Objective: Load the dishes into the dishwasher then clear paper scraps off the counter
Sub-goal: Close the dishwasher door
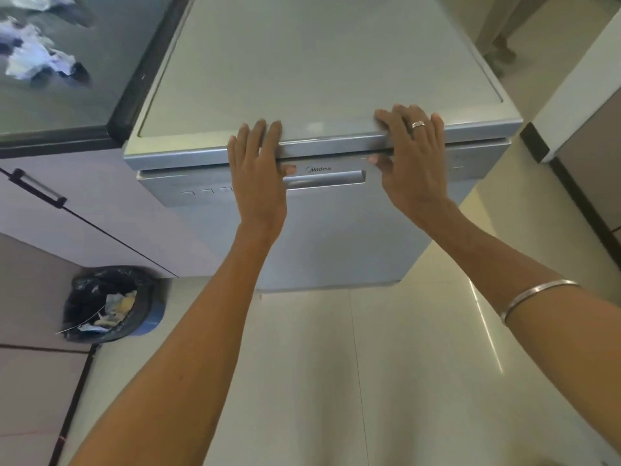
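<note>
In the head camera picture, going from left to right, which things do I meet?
Paper scraps on the counter → trash bin → left hand → right hand → bracelet.

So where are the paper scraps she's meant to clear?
The paper scraps lie on the dark counter at the upper left of the head view, just left of the dishwasher that both hands are gripping.

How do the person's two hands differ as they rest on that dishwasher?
The right hand wears a ring; the left hand is bare. The right wrist carries a metal bangle; the left wrist has none. Both hands lie with fingers over the front edge of the dishwasher top, thumbs below it.
</note>
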Motion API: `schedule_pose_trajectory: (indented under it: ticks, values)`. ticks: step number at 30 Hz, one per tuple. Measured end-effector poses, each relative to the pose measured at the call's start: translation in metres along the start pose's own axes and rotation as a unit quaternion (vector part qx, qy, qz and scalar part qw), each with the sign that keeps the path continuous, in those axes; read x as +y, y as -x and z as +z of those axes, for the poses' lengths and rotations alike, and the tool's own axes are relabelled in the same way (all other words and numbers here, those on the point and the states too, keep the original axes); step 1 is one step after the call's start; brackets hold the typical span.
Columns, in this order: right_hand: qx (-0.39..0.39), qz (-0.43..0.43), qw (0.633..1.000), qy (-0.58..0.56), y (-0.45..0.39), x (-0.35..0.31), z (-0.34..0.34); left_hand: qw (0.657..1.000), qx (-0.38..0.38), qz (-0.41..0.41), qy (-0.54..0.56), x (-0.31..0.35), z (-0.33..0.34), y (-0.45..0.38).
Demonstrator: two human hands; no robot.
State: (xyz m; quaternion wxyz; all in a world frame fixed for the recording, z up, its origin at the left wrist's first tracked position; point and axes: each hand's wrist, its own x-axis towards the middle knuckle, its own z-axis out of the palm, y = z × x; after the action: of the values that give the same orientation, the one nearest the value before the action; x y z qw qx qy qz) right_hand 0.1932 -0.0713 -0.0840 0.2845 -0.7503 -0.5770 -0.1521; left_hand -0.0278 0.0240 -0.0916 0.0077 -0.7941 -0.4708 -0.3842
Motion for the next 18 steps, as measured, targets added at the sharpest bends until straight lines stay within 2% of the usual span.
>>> schedule_pose_trajectory:
  ticks: [6, 14, 18]
  values:
    - [0.002, -0.002, 0.997, 0.074, -0.001, -0.016, 0.006, 0.998, 0.023, 0.044, -0.044, -0.006, 0.006, 0.003]
    - [0.025, 0.001, 0.996, 0.086, -0.001, -0.017, 0.012, 0.998, 0.029, 0.039, -0.036, -0.011, 0.010, 0.005]
    - [0.049, -0.003, 0.993, 0.108, -0.001, -0.016, 0.019, 0.995, 0.073, 0.039, -0.063, -0.008, 0.019, 0.005]
